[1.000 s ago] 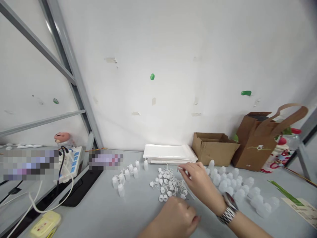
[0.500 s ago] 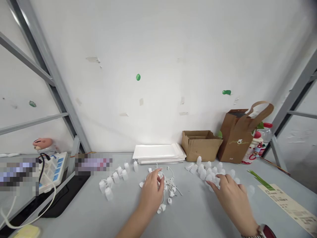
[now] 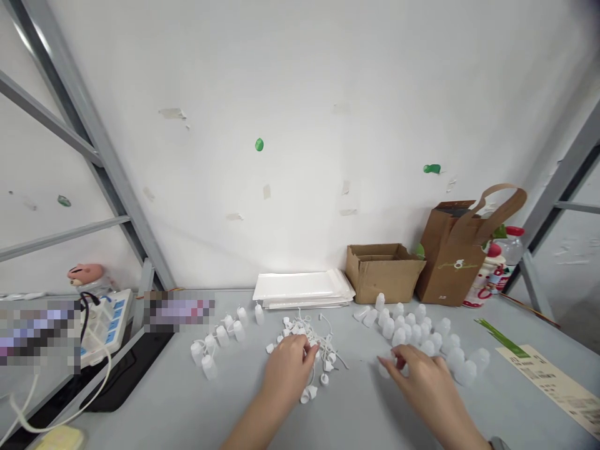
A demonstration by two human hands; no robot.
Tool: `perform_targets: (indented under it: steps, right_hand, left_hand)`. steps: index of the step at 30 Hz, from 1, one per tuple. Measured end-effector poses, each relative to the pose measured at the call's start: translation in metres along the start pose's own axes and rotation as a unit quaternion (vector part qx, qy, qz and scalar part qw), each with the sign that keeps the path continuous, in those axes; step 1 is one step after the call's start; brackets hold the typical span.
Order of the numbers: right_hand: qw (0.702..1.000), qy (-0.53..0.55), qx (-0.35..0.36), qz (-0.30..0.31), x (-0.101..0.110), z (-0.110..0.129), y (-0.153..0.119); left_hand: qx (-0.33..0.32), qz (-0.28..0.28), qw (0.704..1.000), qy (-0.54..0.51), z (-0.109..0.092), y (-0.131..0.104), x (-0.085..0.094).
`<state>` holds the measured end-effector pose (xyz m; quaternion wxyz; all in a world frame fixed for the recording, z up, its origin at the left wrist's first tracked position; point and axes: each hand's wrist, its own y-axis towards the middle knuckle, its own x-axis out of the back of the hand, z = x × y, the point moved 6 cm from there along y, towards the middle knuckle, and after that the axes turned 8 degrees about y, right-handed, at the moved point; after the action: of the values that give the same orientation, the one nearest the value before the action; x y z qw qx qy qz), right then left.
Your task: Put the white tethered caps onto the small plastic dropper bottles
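Note:
My left hand (image 3: 289, 367) rests at a pile of white caps with cords (image 3: 324, 345), its fingers curled in and the thumb close to the forefinger. What lies between those fingertips is hidden. My right hand (image 3: 424, 382) is pinched on a small translucent bottle (image 3: 384, 369), held low over the table and partly covered by the fingers. Behind and beside that hand stands a cluster of similar open translucent bottles (image 3: 415, 331), a couple of them lying down. On the left, several capped bottles (image 3: 222, 337) stand in a loose row.
Along the wall are a stack of white envelopes (image 3: 302, 289), a cardboard box (image 3: 389, 278) and a brown paper bag (image 3: 450, 262). A printed card (image 3: 544, 375) lies at the right. A power strip (image 3: 107, 325) and a black mat (image 3: 129, 369) are at the left.
My right hand has drawn left and away from the bottle cluster, with one bottle now in its fingers. My left hand stays at the cap pile; the view has shifted slightly.

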<state>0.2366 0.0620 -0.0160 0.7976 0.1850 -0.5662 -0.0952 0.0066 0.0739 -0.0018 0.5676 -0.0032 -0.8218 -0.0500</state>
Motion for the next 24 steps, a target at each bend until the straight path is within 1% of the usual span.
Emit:
perform_targets:
  steps: [2, 4, 6, 8, 11, 13, 14, 17, 18, 19, 20, 21, 23, 24]
  right_hand:
    - [0.998, 0.042, -0.001, 0.043, -0.01, 0.011, -0.004]
    - [0.995, 0.067, 0.009, 0.074, -0.014, 0.023, -0.004]
    - [0.991, 0.099, 0.021, 0.087, -0.011, 0.035, 0.0]
    - [0.985, 0.148, 0.015, 0.092, -0.004, 0.045, 0.01]
    - [0.965, 0.235, -0.041, 0.111, 0.003, 0.054, 0.028]
    - [0.94, 0.311, -0.072, 0.116, -0.001, 0.058, 0.036]
    - [0.92, 0.364, -0.079, 0.12, -0.006, 0.061, 0.039]
    - [0.84, 0.515, -0.077, 0.152, -0.029, 0.066, 0.037]
    - [0.822, 0.54, -0.08, 0.162, -0.036, 0.065, 0.035]
    - [0.811, 0.555, -0.087, 0.165, -0.042, 0.063, 0.032]
    - [0.808, 0.56, -0.092, 0.162, -0.045, 0.061, 0.03]
    - [0.812, 0.556, -0.094, 0.154, -0.046, 0.058, 0.029]
    - [0.83, 0.535, -0.089, 0.129, -0.042, 0.054, 0.028]
    - [0.84, 0.523, -0.083, 0.118, -0.039, 0.054, 0.028]
  left_hand:
    - [0.008, 0.003, 1.0, 0.005, 0.003, 0.001, 0.0]
    - [0.016, -0.001, 1.0, 0.01, 0.006, 0.002, 0.001]
    - [0.02, -0.005, 1.0, 0.014, 0.009, 0.003, 0.003]
    - [0.019, -0.004, 1.0, 0.013, 0.011, 0.004, 0.003]
    - [0.004, 0.006, 1.0, 0.005, 0.012, 0.005, -0.001]
    - [-0.006, 0.014, 1.0, -0.007, 0.012, 0.004, -0.007]
    - [-0.009, 0.013, 1.0, -0.016, 0.012, 0.004, -0.01]
    - [-0.012, 0.0, 0.999, -0.039, 0.012, 0.004, -0.015]
    - [-0.014, -0.005, 0.999, -0.041, 0.011, 0.004, -0.016]
    - [-0.016, -0.01, 0.999, -0.046, 0.01, 0.004, -0.015]
    - [-0.019, -0.017, 0.998, -0.059, 0.009, 0.005, -0.013]
    - [-0.021, -0.027, 0.996, -0.083, 0.008, 0.005, -0.01]
    - [-0.009, -0.047, 0.984, -0.169, 0.007, 0.006, -0.004]
    - [0.005, -0.053, 0.972, -0.229, 0.009, 0.007, -0.002]
